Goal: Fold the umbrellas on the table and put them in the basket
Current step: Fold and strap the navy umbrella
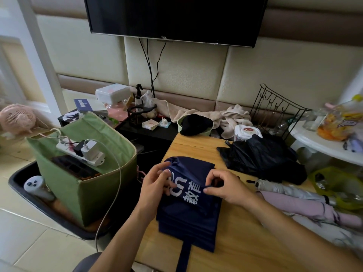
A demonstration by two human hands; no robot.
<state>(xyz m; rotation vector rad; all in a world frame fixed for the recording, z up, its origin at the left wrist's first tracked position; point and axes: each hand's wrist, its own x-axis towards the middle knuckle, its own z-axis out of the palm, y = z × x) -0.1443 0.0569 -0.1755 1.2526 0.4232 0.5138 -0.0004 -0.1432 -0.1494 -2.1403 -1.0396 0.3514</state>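
Note:
A navy blue umbrella (188, 211) with white lettering lies collapsed on the wooden table (245, 242), its strap hanging toward me. My left hand (155, 185) pinches the fabric at its left edge. My right hand (224, 187) pinches a fold of fabric at its right side. A black umbrella (261, 160) lies crumpled further back on the table. A silver umbrella (282, 190) and a pink one (302, 207) lie folded to the right. The green fabric basket (92, 191) stands on the floor to the left of the table.
A white power strip with chargers (80, 151) and a cable sits across the basket's top. The basket stands in a black tray (25, 193). Towels, a green bowl with black cloth (194, 124), a wire rack (275, 110) and a white side table (322, 144) crowd the back and right.

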